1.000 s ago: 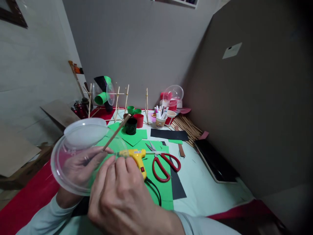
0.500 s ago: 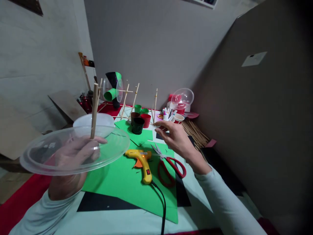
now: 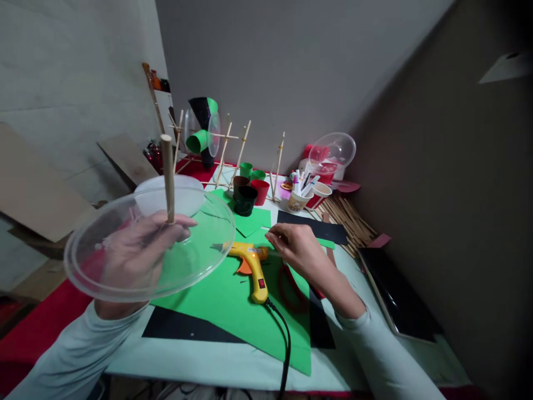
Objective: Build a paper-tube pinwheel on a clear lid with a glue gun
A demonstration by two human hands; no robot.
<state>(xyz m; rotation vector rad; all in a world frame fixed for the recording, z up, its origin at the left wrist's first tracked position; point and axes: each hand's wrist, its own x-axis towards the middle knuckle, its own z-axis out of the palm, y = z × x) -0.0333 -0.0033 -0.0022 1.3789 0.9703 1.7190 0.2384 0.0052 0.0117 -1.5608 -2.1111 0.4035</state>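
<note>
Beside glue gun [image 3: 252,261] — right hand [image 3: 297,249]

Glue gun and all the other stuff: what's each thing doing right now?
Glue gun: lying on the green sheet, red light on.
Clear lid: held up by the left hand.
Wooden stick: upright on the lid.
Scissors: lying under the right hand.

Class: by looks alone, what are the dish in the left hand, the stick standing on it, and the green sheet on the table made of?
Dish: clear, glossy plastic, probably; the left hand shows through it. Stick: pale, matte, round, apparently wood or bamboo. Green sheet: flat, matte, evenly coloured, likely craft paper or foam; the look leaves that open.
</note>
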